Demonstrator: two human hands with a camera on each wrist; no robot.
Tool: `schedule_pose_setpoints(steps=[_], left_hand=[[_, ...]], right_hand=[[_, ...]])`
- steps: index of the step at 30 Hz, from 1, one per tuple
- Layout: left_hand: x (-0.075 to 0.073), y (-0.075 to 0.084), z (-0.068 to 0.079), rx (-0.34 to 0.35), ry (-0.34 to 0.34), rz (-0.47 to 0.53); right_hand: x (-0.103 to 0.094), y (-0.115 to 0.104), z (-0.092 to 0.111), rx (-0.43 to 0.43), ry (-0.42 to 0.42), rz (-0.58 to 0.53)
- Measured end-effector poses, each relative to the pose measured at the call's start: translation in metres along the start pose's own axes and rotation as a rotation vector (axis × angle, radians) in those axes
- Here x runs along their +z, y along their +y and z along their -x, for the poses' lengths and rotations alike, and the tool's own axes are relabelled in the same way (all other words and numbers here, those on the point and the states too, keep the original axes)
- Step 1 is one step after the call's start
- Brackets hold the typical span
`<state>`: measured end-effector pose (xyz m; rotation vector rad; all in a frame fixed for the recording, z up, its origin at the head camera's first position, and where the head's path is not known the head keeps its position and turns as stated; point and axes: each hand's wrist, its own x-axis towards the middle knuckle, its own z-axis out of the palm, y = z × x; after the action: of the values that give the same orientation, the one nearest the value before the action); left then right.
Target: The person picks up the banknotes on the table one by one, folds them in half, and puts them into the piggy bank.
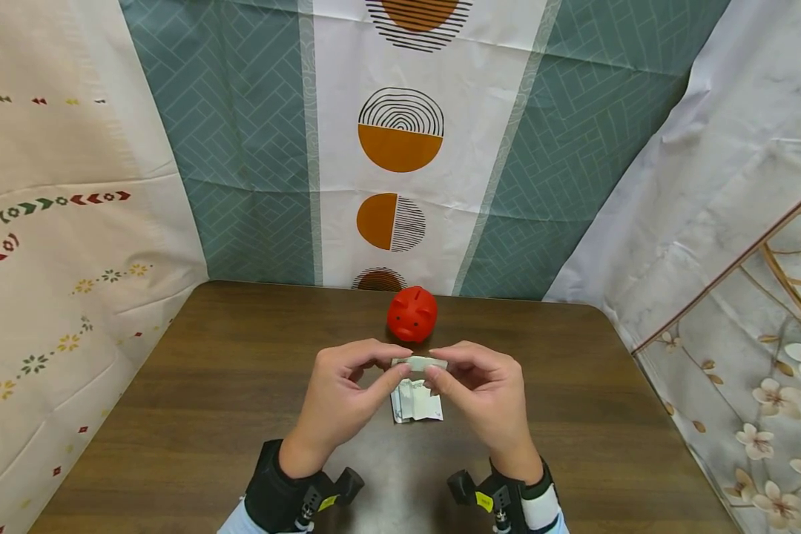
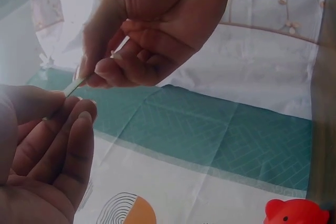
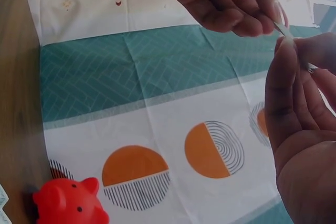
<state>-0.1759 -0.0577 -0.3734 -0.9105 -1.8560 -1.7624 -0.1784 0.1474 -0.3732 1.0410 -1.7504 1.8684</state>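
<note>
Both hands hold a narrow folded strip of pale green paper, apparently a banknote (image 1: 422,363), stretched level between them. My left hand (image 1: 343,399) pinches its left end between thumb and fingertips; my right hand (image 1: 486,393) pinches the right end the same way. Seen edge-on in the left wrist view, the folded banknote (image 2: 73,86) is a thin line between the two sets of fingertips. Below it on the table lie pale creased banknotes (image 1: 417,404), partly covered by the hands. Just beyond the fingertips sits a red piggy bank (image 1: 411,314) with a slot on top.
The brown wooden table (image 1: 280,326) has its far edge close behind the piggy bank. Patterned cloth (image 1: 260,148) hangs behind the table, with more cloth at the left and right sides. A black camera mount (image 1: 274,482) is strapped to each wrist.
</note>
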Motion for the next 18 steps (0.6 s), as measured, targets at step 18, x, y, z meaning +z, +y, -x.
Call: schedule_pose_setpoints(steps=[18], left_hand=[[-0.012, -0.054, -0.014, -0.121, -0.060, -0.152]], right_hand=[[-0.017, 0.013, -0.004, 0.179, 0.117, 0.206]])
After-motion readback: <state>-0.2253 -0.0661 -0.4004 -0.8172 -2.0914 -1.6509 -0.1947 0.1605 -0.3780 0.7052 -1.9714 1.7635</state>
